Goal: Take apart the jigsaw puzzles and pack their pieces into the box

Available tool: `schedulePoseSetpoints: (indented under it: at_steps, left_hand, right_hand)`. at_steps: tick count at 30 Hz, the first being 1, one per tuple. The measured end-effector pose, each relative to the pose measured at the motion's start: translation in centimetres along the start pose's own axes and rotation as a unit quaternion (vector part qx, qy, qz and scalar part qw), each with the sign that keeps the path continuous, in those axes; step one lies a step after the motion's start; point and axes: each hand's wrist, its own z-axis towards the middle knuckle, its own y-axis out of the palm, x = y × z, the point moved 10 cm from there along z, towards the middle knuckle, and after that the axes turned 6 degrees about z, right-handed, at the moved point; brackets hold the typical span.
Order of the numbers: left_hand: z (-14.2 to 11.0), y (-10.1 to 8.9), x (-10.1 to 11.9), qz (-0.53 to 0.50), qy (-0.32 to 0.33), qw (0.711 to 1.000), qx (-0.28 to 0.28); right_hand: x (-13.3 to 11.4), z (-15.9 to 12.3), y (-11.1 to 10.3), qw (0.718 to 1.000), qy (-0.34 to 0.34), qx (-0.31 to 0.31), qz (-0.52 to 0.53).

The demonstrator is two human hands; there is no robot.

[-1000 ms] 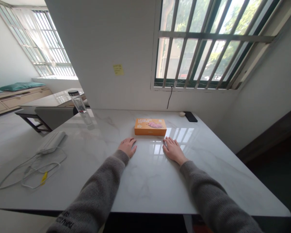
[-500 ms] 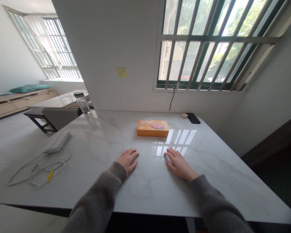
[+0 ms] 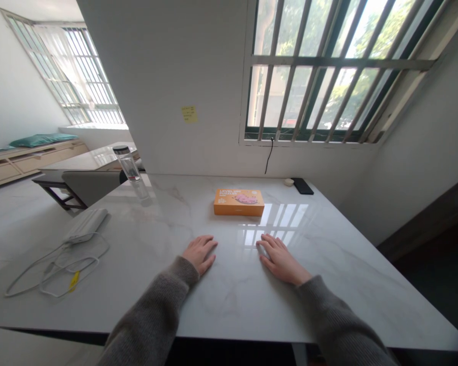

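Observation:
My left hand (image 3: 200, 254) rests on the white marble-patterned table (image 3: 229, 305), its fingers stretched out and holding nothing. Opposite it, my right hand (image 3: 278, 258) lies on the same surface with fingers extended and nothing in its grasp. A gap of bare tabletop separates the two hands. Beyond them, lying flat, is an orange puzzle box (image 3: 238, 209) with white lettering and a pink picture on top. Neither hand touches the box. Grey sleeves cover both forearms.
At the left lie a white power bank-like block (image 3: 86, 226) and a looped white cable (image 3: 49, 292) with a yellow tag. A clear bottle (image 3: 127, 165) stands far left. By the wall are a black phone (image 3: 303, 186) and a small round white object (image 3: 288, 182).
The whole view has shifted slightly, so things appear a little further left and lower. Both hands and the box keep their places on the table.

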Motion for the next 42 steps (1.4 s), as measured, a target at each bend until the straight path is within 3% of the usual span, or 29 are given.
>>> schedulePoseSetpoints:
  at_steps: [12,17,22,25,28,33,42]
  left_hand:
    - [-0.1,-0.5,0.3,-0.008,0.001,1.0,0.013]
    - [1.3,-1.8,0.6,-0.132,-0.018,0.989,0.062]
    - [4.9,-1.6,-4.6,-0.236,-0.147,0.952,0.129]
    - [7.2,-0.7,-7.6,-0.245,-0.199,0.939,0.134]
    - [8.8,-0.3,-9.1,-0.249,-0.229,0.927,0.161]
    - [10.1,0.6,-8.6,-0.206,-0.236,0.936,0.158]
    - [10.4,1.6,-7.3,-0.182,-0.244,0.945,0.124]
  right_hand:
    - [0.0,0.0,0.0,1.0,-0.004,0.007,0.002]
    - [-0.1,0.0,0.0,1.0,-0.011,0.018,0.004]
    - [0.3,1.1,-0.5,0.998,-0.032,0.055,0.015]
    - [2.0,3.1,-1.7,0.993,0.01,0.116,0.009]
    - [3.9,5.7,-2.5,0.986,0.063,0.157,-0.009]
    - [6.2,8.9,-2.9,0.974,0.123,0.191,0.009]
    - [6.3,9.8,-2.3,0.972,0.123,0.199,0.021]
